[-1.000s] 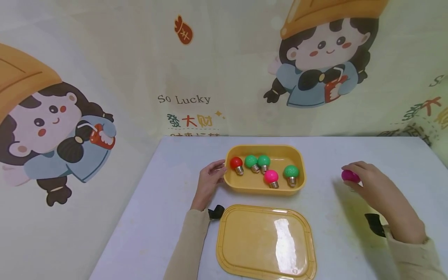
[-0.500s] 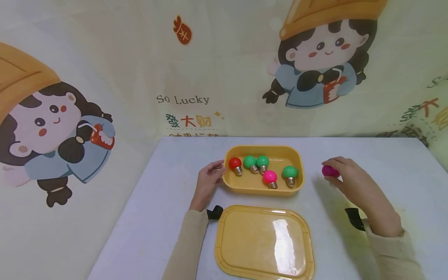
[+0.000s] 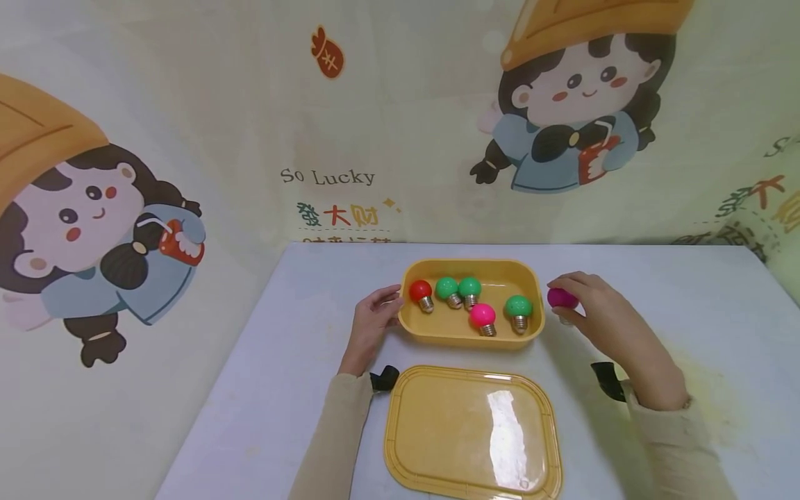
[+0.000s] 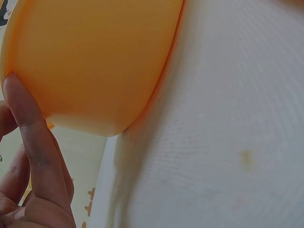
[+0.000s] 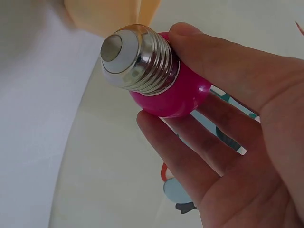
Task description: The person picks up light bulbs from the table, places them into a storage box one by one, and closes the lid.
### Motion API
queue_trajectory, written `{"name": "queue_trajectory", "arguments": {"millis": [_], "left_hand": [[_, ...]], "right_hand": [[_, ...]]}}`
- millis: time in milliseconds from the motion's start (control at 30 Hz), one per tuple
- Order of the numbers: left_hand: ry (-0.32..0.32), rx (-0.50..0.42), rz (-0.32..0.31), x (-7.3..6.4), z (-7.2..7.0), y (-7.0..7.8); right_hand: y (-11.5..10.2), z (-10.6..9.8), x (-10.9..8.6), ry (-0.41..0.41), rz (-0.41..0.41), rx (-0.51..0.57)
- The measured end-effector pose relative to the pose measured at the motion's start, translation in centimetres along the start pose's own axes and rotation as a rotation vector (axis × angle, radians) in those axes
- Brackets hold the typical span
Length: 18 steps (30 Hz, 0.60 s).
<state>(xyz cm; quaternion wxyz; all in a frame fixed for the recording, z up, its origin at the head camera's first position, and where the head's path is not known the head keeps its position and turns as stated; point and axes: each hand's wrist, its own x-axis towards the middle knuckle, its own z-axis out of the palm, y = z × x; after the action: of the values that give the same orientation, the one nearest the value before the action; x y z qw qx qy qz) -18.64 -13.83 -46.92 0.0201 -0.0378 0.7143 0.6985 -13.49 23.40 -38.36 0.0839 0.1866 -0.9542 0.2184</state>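
My right hand (image 3: 601,314) pinches a magenta light bulb (image 3: 559,299) between thumb and fingers, just off the right end of a yellow plastic box (image 3: 469,339). In the right wrist view the silver screw base (image 5: 156,64) of this bulb points away from the palm. At the box's left end, my left hand (image 3: 370,325) touches the wall with fairly straight fingers; the left wrist view has a fingertip (image 4: 16,85) near the rim. Inside the box lie a red bulb (image 3: 421,291), several green bulbs (image 3: 519,306) and a pink bulb (image 3: 482,316), their metal bases toward the front.
A flat yellow lid (image 3: 444,430) lies on the white table (image 3: 250,410) in front of the box. Behind the table hangs a cloth (image 3: 425,104) printed with cartoon figures and lettering. Black straps (image 3: 384,379) show at both wrists.
My right hand has carried the magenta bulb leftward across the table, up close to the box's right end. The left hand and the box stay where they were.
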Motion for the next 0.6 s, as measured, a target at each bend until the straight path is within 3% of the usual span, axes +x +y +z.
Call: {"name": "queue_trajectory", "arguments": {"millis": [267, 600], "left_hand": [[-0.011, -0.004, -0.012, -0.1, 0.0, 0.5], [-0.014, -0.021, -0.001, 0.1, -0.2, -0.1]], "right_hand": [[-1.1, 0.7, 1.0, -0.006, -0.032, 0.016], [-2.2, 1.1, 2.2, -0.032, -0.036, 0.011]]}}
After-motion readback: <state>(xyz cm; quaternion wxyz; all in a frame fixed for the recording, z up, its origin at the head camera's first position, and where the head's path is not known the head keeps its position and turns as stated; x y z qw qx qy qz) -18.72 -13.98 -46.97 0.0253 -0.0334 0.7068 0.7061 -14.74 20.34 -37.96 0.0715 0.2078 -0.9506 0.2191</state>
